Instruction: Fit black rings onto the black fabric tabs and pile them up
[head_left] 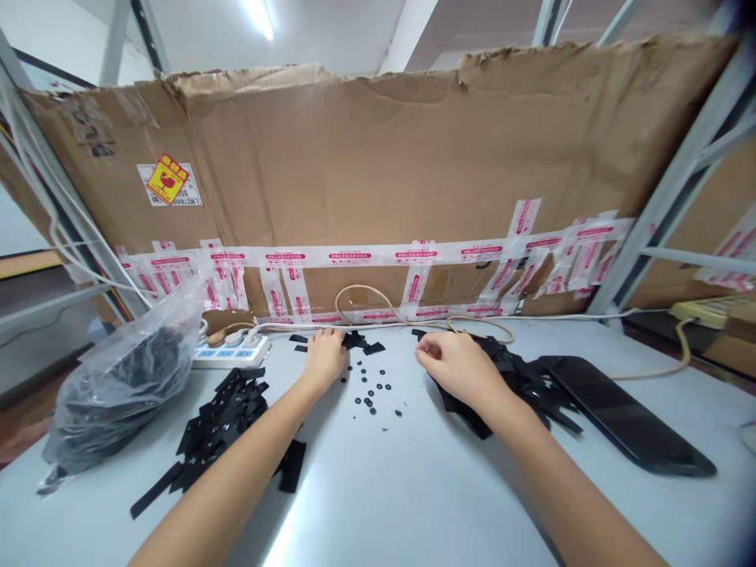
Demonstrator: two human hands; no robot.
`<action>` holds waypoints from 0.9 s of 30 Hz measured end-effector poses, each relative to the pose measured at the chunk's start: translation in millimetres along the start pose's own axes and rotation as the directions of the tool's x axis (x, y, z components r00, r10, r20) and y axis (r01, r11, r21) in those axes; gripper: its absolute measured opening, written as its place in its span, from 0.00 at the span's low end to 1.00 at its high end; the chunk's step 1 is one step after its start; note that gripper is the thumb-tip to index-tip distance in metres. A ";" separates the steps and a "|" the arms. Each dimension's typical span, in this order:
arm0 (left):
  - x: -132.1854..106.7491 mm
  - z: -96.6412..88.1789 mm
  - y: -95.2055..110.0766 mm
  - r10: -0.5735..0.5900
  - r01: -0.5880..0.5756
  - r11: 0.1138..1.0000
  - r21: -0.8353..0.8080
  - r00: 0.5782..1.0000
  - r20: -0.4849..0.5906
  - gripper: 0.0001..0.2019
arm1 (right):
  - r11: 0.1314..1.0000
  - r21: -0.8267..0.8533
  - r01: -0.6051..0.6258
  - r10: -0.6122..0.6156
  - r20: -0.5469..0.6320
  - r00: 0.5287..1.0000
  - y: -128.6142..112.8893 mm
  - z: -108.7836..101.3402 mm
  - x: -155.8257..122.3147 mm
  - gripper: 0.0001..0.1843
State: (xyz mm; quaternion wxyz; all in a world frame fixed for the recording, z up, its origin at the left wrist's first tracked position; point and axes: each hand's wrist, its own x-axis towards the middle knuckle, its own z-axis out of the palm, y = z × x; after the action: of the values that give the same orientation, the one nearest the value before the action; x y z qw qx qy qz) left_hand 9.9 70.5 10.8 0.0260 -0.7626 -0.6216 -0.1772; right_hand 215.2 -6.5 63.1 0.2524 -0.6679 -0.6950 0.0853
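My left hand (pixel 324 356) rests on the white table with its fingers curled down onto a small black strip (pixel 357 341) at the back. My right hand (pixel 457 365) hovers over a heap of black strips (pixel 520 376), with thumb and fingers pinched together; what they hold is too small to make out. Several tiny black rings (pixel 376 387) lie scattered on the table between the two hands. A second pile of black strips (pixel 227 421) lies under my left forearm.
A clear plastic bag (pixel 127 378) full of black parts sits at the left. A white power strip (pixel 231 351) with a beige cable (pixel 390 303) lies at the back. A long black oval piece (pixel 626 413) lies at the right. Taped cardboard (pixel 378 181) walls off the back.
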 end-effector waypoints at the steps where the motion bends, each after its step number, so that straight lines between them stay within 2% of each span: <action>1: 4.8 1.8 -0.3 -0.011 0.011 1.000 -0.003 1.000 -0.002 0.12 | 1.000 -0.001 -0.004 0.004 0.008 1.000 1.0 1.3 0.7 0.08; 6: 6.1 -0.5 -9.8 -0.035 0.034 0.998 -0.060 0.999 -0.009 0.11 | 1.000 -0.008 0.022 -0.021 0.031 0.999 2.8 4.8 0.9 0.09; 10: -14.6 -15.7 -23.4 -0.075 0.068 0.982 -0.175 0.997 -0.036 0.11 | 0.984 0.032 0.173 -0.176 0.110 0.978 -4.7 17.6 -3.9 0.11; 12: -28.2 -23.5 -27.7 -0.071 0.052 0.982 -0.181 0.992 -0.103 0.12 | 0.955 0.069 0.289 -0.296 0.134 0.946 -11.4 29.8 -7.8 0.10; 16: -50.6 -30.1 -27.5 0.003 -0.015 0.998 -0.068 0.986 -0.168 0.16 | 0.868 0.135 0.477 -0.494 0.134 0.859 -24.7 55.8 -15.8 0.10; 21: -58.3 -28.0 -22.1 0.096 -0.093 0.995 0.024 0.975 -0.202 0.17 | 0.854 0.106 0.510 -0.516 0.043 0.856 -32.1 74.2 -15.9 0.16; 24: -56.6 -27.4 -24.3 0.098 -0.112 0.993 -0.041 0.962 -0.254 0.15 | 0.794 0.083 0.603 -0.608 0.058 0.792 -35.7 79.4 -13.6 0.17; 27: -53.1 -27.9 -31.2 0.023 -0.102 0.970 -0.221 0.943 -0.332 0.13 | 0.747 0.047 0.664 -0.665 0.093 0.741 -41.4 83.5 -13.8 0.17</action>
State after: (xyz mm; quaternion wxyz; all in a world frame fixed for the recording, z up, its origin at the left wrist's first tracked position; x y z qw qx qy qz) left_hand -35.4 20.4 15.2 0.0441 -0.7398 -0.5586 -0.3724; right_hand 139.5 -5.5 7.0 0.2336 -0.3700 -0.8987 0.0281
